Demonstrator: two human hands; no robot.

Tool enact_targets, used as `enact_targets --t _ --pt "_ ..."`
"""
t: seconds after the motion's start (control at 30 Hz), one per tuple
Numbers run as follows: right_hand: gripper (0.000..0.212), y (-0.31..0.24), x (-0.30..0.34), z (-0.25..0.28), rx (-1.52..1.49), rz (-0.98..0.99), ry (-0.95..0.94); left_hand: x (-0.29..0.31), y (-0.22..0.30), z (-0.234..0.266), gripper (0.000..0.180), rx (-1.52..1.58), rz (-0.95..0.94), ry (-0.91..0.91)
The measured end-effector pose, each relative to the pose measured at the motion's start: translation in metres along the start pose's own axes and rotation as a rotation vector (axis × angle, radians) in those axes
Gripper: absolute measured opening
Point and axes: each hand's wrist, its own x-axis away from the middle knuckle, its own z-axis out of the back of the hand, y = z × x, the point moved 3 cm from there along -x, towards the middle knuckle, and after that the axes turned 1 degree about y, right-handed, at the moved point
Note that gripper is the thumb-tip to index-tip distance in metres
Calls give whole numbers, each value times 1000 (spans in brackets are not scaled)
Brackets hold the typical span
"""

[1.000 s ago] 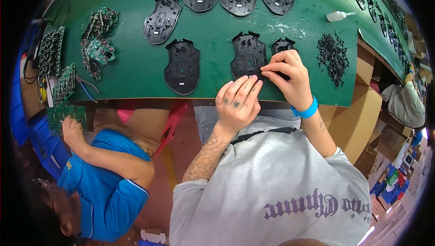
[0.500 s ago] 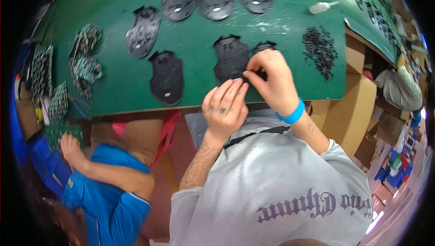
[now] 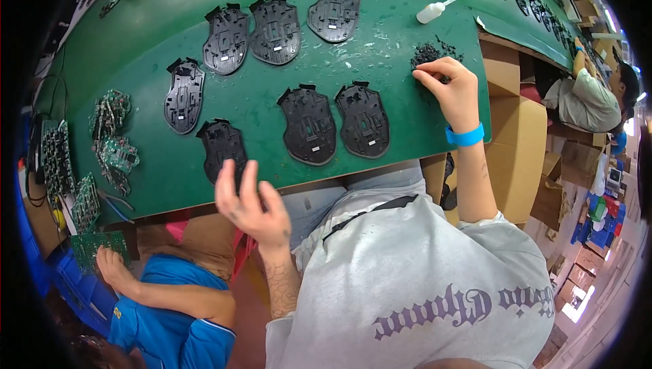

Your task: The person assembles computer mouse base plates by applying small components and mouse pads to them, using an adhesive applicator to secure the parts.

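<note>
My left hand (image 3: 255, 207), its fingers spread and holding nothing, hovers at the table's near edge. Partly behind its fingertips lies a black moulded plastic shell (image 3: 221, 141). At the right, my right hand (image 3: 454, 94) has thumb and forefinger pinched together over a pile of small black parts (image 3: 438, 51); whatever sits between the fingertips is too small to make out. Two more black shells, one (image 3: 307, 128) and another (image 3: 363, 121), lie side by side between my hands, each with a small white label.
Farther back lie several black shells (image 3: 275, 29) and a white squeeze bottle (image 3: 435, 11). Circuit boards (image 3: 119, 155) and pliers (image 3: 117, 206) are at the left. A co-worker's hand (image 3: 114, 268) touches a green board (image 3: 87, 252). Cardboard boxes (image 3: 513, 158) stand beyond the table's right edge.
My right hand has moved from the shell on the right to the pile of parts. My left hand has left that shell, moved left, and opened. The view has shifted.
</note>
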Motion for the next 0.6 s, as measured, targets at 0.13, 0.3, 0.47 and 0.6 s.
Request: enact_targets --t 0.13,0.3,0.47,0.6 --pt "13 1 -4 -11 29 -51 14 2 -26 12 35 -85 74 -70" --pt "9 -6 -8 -7 74 38 -30 13 -17 8 36 -51 73 -120" --pt "7 -59 20 -29 -556 -217 -231 19 7 2 35 17 63 -104" --pt "13 -104 48 -79 -566 132 -530 22 16 -5 35 67 47 -68"
